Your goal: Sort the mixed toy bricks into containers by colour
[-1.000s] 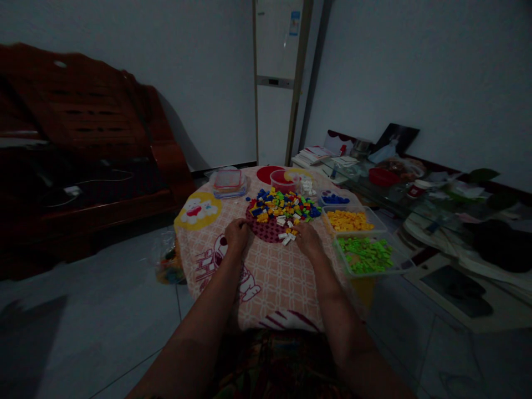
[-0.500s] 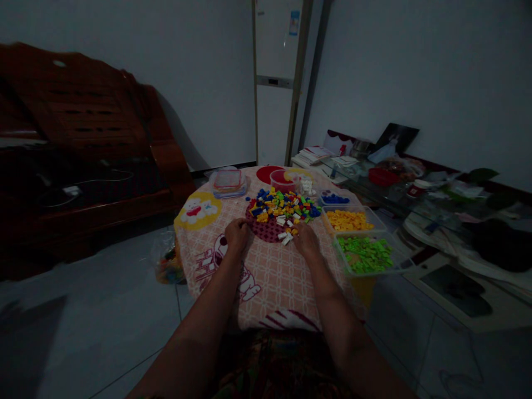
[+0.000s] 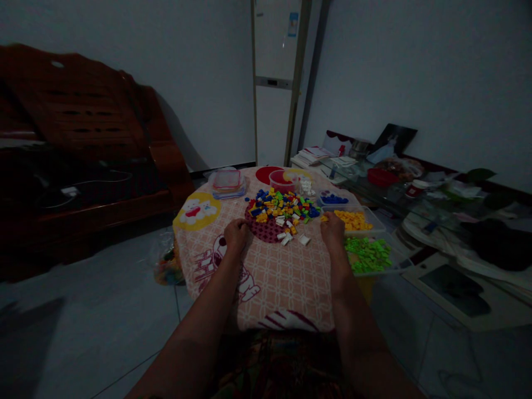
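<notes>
My right hand [image 3: 333,228] is at the near left corner of the clear box of yellow bricks [image 3: 353,220], fingers pinched on a small yellow toy brick [image 3: 325,218]. Resting on the tablecloth, my left hand [image 3: 236,234] is curled closed at the left edge of the dark red patch; whatever its fingers may hold is hidden. Between and beyond the hands lies a mixed heap of toy bricks [image 3: 285,205] in blue, yellow, green, red and white. A few white bricks [image 3: 285,238] lie at its near side, and a separate white brick [image 3: 305,240] lies to their right.
A box of green bricks [image 3: 369,255] stands at the table's right edge, a box of blue bricks [image 3: 334,198] farther back. White bricks [image 3: 306,187] and a round clear tub [image 3: 281,182] are behind the heap. Stacked lids [image 3: 228,183] lie back left. A cluttered glass table [image 3: 386,191] stands right.
My right hand has moved right, from the near edge of the heap to the yellow box. The separate white brick now shows where that hand was. My left hand has stayed in place.
</notes>
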Tool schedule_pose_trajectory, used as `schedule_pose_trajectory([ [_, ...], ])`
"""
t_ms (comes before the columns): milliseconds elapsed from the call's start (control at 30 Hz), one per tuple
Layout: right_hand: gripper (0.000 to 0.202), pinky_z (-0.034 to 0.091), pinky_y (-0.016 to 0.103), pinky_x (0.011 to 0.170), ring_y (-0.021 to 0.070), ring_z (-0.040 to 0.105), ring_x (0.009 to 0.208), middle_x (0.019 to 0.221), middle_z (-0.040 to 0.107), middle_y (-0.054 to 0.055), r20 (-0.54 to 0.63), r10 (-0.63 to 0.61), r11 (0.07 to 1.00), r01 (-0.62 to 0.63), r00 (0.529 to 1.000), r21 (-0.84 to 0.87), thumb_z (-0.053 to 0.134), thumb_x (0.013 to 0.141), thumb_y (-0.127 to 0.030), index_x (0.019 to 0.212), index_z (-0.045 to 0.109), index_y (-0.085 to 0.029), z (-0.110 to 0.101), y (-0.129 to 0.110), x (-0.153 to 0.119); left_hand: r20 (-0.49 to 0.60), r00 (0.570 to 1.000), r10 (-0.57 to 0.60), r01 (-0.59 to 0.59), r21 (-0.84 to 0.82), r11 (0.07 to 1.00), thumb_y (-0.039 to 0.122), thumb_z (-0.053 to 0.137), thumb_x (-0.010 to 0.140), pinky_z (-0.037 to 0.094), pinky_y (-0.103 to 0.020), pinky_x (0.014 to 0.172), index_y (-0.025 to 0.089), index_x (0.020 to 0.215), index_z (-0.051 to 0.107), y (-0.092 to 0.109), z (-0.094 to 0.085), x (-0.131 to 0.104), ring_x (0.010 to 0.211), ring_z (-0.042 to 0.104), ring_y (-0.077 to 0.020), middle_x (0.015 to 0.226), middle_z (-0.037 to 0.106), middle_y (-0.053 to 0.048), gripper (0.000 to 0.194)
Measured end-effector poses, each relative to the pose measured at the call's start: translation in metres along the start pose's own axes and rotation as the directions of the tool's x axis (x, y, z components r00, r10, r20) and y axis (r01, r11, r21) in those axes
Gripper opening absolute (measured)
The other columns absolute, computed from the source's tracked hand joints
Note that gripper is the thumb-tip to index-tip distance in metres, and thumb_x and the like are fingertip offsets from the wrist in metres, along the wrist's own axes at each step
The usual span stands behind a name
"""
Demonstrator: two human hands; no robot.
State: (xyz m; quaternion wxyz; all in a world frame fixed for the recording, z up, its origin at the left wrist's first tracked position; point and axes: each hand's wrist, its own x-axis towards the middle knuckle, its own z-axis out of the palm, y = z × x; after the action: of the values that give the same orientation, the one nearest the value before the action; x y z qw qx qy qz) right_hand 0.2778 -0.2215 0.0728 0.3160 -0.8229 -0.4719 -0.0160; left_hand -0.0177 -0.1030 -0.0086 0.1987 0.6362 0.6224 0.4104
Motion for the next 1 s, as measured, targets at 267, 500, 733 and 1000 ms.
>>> schedule_pose_trajectory([
  [267,0.051,0.049,0.044,0.108,0.0337,0.067,0.123,0.127,0.072,0.027,-0.226,0.220,0.972,-0.234,0.949,-0.037,0.049,0.089,-0.006,0.137,0.067,-0.001,-0.031,0.034,0.023,-0.009,1.000,0.016,-0.016,0.009,1.000,0.022,0.054,0.082,0.053,-0.036,0.098,0.022,0.100,0.086,0.001,0.001,0.000,0.109,0.073,-0.0269,0.112,0.082,-0.008,0.036],
  [500,0.041,0.046,0.041,0.110,0.0320,0.064,0.123,0.128,0.072,0.023,-0.136,-0.030,0.998,0.021,0.990,-0.067,0.048,0.097,-0.014,0.130,0.071,-0.006,-0.006,0.009,0.007,-0.007,1.000,0.013,-0.013,-0.017,1.000,0.022,0.055,0.082,0.054,-0.036,0.095,0.022,0.099,0.085,0.001,0.000,-0.001,0.107,0.074,-0.0272,0.110,0.082,-0.008,0.035],
  [733,0.047,0.049,0.032,0.105,0.0262,0.068,0.123,0.132,0.074,0.017,0.188,-0.188,0.970,0.211,0.964,-0.116,0.046,0.102,-0.018,0.144,0.067,-0.017,0.032,-0.021,-0.008,-0.011,1.000,0.010,-0.010,-0.007,1.000,0.023,0.055,0.081,0.054,-0.036,0.097,0.021,0.100,0.086,-0.001,0.001,0.000,0.109,0.073,-0.0270,0.114,0.082,-0.009,0.036],
  [1000,0.043,0.049,0.028,0.092,0.0235,0.070,0.113,0.129,0.074,0.019,0.454,-0.220,0.930,0.327,0.863,-0.171,0.063,0.101,-0.032,0.142,0.066,-0.019,0.046,-0.051,-0.008,-0.013,0.999,0.029,-0.029,-0.033,0.999,0.023,0.054,0.081,0.054,-0.035,0.095,0.022,0.096,0.085,-0.002,0.000,0.000,0.105,0.074,-0.0263,0.109,0.082,-0.008,0.034],
])
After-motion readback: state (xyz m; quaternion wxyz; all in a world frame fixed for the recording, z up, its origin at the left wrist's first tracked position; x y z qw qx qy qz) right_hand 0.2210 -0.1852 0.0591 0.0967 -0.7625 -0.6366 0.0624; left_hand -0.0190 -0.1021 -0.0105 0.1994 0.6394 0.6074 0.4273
